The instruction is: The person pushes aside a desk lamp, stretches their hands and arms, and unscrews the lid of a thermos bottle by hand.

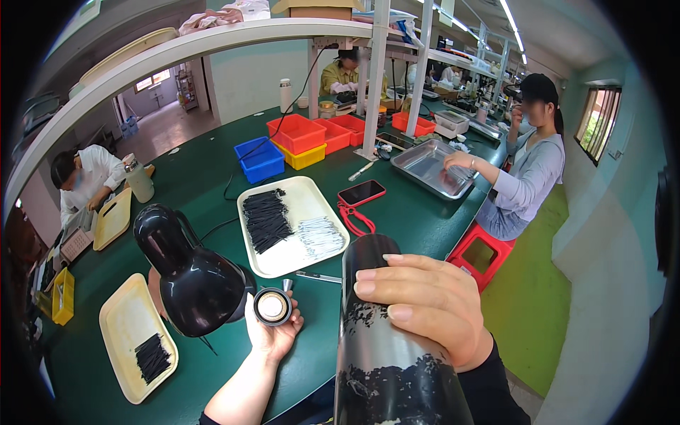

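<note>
My left hand point(273, 336) holds a round black bottle lid point(273, 307), its pale inner face turned up and a small grey loop at its edge. Close in front of me stands a tall black metal bottle point(389, 354), its paint peeled to bare silver in patches. My right hand point(432, 304) is wrapped over the bottle's upper side, fingers across it. The bottle's mouth cannot be seen. A black desk lamp point(195, 276) bends over the table just left of my left hand.
On the green table lie a cream tray point(265, 265) with black and white thin pieces, another tray point(117, 322) with black pieces, a utility knife point(319, 277) and a red-cased phone point(361, 192). Colored bins point(261, 164) stand behind. A co-worker point(531, 152) reaches into a metal tray point(418, 177).
</note>
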A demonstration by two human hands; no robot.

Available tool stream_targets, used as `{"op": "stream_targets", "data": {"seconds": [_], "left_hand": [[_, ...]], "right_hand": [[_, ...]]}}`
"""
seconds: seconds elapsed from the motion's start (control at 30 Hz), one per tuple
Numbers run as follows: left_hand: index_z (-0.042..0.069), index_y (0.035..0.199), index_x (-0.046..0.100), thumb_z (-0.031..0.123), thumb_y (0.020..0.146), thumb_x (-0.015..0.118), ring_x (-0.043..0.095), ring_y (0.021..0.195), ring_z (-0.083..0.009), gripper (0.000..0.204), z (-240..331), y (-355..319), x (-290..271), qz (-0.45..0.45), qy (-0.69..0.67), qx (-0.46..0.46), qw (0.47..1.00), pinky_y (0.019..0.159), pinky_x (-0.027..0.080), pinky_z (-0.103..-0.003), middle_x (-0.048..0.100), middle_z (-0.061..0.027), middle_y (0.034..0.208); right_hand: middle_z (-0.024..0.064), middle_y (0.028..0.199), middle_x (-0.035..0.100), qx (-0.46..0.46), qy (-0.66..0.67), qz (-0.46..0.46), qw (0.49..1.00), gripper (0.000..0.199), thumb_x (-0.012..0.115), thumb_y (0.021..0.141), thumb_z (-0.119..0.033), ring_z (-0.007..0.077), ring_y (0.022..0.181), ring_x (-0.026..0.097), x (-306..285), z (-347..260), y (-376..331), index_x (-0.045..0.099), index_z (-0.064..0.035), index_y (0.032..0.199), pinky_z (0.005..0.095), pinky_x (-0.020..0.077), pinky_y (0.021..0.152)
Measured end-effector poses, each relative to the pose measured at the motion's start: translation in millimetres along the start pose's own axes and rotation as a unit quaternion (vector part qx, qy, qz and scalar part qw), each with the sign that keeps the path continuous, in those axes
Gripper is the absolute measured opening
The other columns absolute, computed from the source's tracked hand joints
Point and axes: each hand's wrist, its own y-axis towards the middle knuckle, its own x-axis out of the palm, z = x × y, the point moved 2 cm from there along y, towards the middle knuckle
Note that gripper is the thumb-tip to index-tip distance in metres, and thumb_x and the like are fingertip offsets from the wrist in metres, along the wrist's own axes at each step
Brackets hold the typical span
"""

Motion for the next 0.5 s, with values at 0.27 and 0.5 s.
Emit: {"op": "stream_targets", "data": {"seconds": [0.27, 0.5], "left_hand": [[-0.001, 0.096, 0.055, 0.063, 0.080, 0.034, 0.046, 0.061, -0.0201, 0.069, 0.8, 2.5, -7.1, 0.009, -0.007, 0.000, 1.000, 0.060, 0.038, -0.030, 0.056, -0.0104, 0.077], [0.000, 0.096, 0.055, 0.063, 0.080, 0.034, 0.047, 0.061, -0.0203, 0.069, -1.0, 6.6, -12.5, 0.010, -0.017, -0.010, 1.000, 0.059, 0.037, -0.030, 0.056, -0.0102, 0.077]], "right_hand": [[0.0165, 0.092, 0.062, -0.019, -0.042, -0.002, 0.999, 0.022, 0.057, 0.072, -0.010, 0.0266, 0.084, 0.063, -10.4, -1.8, 6.7, 0.056, -0.0009, 0.092, 0.0367, 0.0491, 0.077], [0.0157, 0.093, 0.062, -0.027, -0.062, -0.015, 0.998, 0.022, 0.057, 0.072, -0.010, 0.0268, 0.086, 0.062, -19.8, -5.3, 14.5, 0.055, -0.0017, 0.093, 0.0376, 0.0479, 0.079]]}}
